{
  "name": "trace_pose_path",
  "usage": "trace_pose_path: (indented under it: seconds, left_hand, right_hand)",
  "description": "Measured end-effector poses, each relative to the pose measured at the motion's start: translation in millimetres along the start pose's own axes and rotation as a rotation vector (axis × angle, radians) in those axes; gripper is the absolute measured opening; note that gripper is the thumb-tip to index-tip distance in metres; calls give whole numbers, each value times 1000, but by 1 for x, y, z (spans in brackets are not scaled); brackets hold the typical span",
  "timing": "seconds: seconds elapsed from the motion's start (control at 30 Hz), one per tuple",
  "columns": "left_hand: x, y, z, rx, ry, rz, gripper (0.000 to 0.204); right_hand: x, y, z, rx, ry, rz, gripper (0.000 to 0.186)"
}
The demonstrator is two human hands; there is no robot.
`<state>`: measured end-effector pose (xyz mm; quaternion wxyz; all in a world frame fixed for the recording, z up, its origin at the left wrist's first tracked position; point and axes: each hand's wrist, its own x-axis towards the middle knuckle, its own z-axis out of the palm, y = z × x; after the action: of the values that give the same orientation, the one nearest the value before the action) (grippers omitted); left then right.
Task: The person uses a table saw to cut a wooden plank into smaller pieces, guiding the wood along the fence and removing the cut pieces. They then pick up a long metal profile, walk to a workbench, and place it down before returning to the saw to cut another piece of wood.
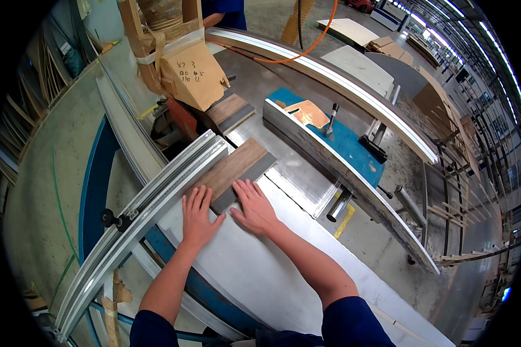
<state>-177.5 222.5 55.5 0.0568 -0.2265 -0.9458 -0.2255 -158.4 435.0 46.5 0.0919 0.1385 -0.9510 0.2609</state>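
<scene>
Left grip, a bare hand, lies spread over the near left end of the workpiece, its extended fingertips resting on the brown face and its thumb angled outward; right grip, also bare, is likewise spread, with fingertips on the grey margin near the closest corner and thumb held apart from the fingers. Neither hand is wrapped around anything. The workpiece is a flat rectangular board with brown wood-grain and a dark grey band along its right side; it lies flat, angled away from the person, on a smooth pale-grey metal surface. Along its left side runs a long silver aluminium fence fitted with a black knob. Just beyond the board lies a second brown-and-grey board, partly behind a tan cardboard flap that carries handwriting. To the right stands a long grey metal guide bar, upright on edge, with a flat blue plate behind it; a black-knobbed metal lever rises from this plate. Farther back, an orange hose hangs in a curve, and a co-worker's dark blue garment shows at the upper edge.
</scene>
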Motion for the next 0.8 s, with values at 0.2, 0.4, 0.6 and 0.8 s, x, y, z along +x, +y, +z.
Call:
trace_pose_path:
  seconds: [0.2, 0.4, 0.6, 0.8]
  left_hand:
    - [4, -20, -29, 7, -142, 82, 70]
    - [4, -27, -29, 36, -97, 134, 55]
    - [16, -22, -3, 52, 20, 143, 56]
    - [36, -14, 20, 0, 52, 116, 58]
  right_hand:
    - [-8, -2, -3, -162, -91, 14, 82]
    - [-53, -21, -21, -185, -134, -47, 79]
    - [-114, -76, -16, -58, -194, -93, 75]
    - [-135, -113, -3, 20, -268, -94, 70]
